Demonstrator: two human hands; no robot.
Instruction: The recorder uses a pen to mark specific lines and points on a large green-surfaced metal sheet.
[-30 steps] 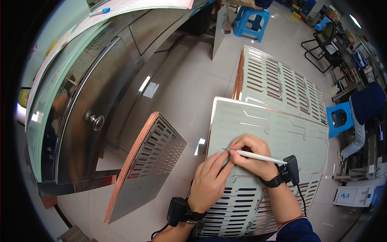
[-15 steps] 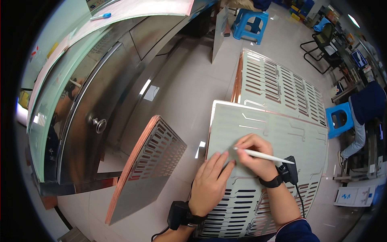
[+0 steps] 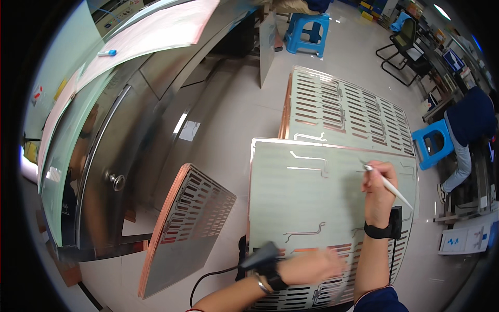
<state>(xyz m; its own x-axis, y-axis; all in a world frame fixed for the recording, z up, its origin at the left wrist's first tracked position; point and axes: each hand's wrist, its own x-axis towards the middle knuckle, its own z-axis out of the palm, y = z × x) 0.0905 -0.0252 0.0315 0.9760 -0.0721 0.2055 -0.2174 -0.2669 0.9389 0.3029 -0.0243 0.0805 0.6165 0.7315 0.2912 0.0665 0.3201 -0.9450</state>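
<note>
A large pale-green panel (image 3: 301, 203) with copper-coloured edges and slot patterns lies in front of me. My right hand (image 3: 379, 190) is over its right part, the fingers closed around a slim white pen-like tool (image 3: 396, 192). The tool's tip points up and left, near a fine line on the panel; whether it touches is hard to tell. Above the slotted near part of the panel is my left hand (image 3: 314, 266), smeared by motion, its fingers unclear. Each wrist wears a black strap with a small cabled device.
Beyond the panel lies a stack of slotted copper panels (image 3: 348, 106). Another stack (image 3: 187, 229) stands tilted at left, near a metal cabinet (image 3: 112, 156). A blue stool (image 3: 307, 34) is at the back; a seated person (image 3: 470, 117) is at right on another blue stool (image 3: 432, 144).
My right hand has moved right across the panel with the white tool. My left hand has left its place beside it, swinging down and right. The whole view has shifted slightly.
</note>
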